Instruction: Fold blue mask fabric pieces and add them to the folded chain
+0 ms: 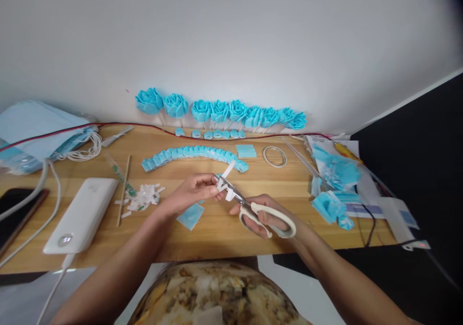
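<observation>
My right hand (263, 209) grips white-handled scissors (269, 216), fingers through the loops. Their blades point up and left at my left hand. In my left hand (198, 190), thumb and fingers are pinched on a narrow white strip (221, 185), with a bit of blue showing at the fingertips. Another white piece (228, 169) sticks up beside the blade tips, and a short one hangs by the blades; whether they are joined is unclear. Below the left hand lies a blue square (191, 216). Just beyond is a curved row of folded blue pieces (188, 152).
Several blue flowers (220, 110) on sticks lean against the wall. A tape roll (274, 156) and blue scraps (333, 204) lie to the right. Leftward are white paper scraps (143, 197), a wooden stick (124, 190), a white power bank (82, 215) and a dark phone (18, 214).
</observation>
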A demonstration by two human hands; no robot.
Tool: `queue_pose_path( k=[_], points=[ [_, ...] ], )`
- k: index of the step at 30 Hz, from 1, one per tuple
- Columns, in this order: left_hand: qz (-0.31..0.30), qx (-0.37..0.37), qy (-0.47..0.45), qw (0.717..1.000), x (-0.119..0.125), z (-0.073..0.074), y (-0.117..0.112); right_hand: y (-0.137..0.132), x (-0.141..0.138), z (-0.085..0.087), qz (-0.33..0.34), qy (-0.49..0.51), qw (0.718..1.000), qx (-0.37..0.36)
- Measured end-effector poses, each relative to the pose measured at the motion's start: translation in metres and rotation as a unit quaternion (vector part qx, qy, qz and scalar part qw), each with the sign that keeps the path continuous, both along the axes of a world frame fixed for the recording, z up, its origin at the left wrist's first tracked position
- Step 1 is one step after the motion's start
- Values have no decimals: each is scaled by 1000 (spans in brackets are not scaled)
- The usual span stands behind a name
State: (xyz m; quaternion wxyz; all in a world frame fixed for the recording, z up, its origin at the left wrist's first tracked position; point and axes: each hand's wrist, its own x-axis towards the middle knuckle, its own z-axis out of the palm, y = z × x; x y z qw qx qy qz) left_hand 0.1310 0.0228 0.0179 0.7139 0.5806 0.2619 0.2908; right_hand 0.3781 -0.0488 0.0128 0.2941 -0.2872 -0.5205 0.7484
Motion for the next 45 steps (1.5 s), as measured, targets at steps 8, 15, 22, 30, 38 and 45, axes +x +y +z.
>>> queue_pose_path(
  k=[8,15,22,30,38,45],
  points=[
    [-3,12,14,1000,-2,0,0,-7,-1,1,-37,19,999,-22],
    [15,42,33,998,-4,-5,0,-12,-2,0,-69,16,997,-24],
    [22,72,36,996,-3,-5,0,-14,-8,9,-112,-102,987,-56],
    [50,73,37,995,-1,-6,0,-17,-9,7,-107,-77,989,-66],
    [67,57,14,996,1,-4,-1,-21,-14,4,-91,-55,992,-62],
    [101,82,48,990,0,-2,-1,-19,-16,5,-117,-80,988,-61]
  ],
)
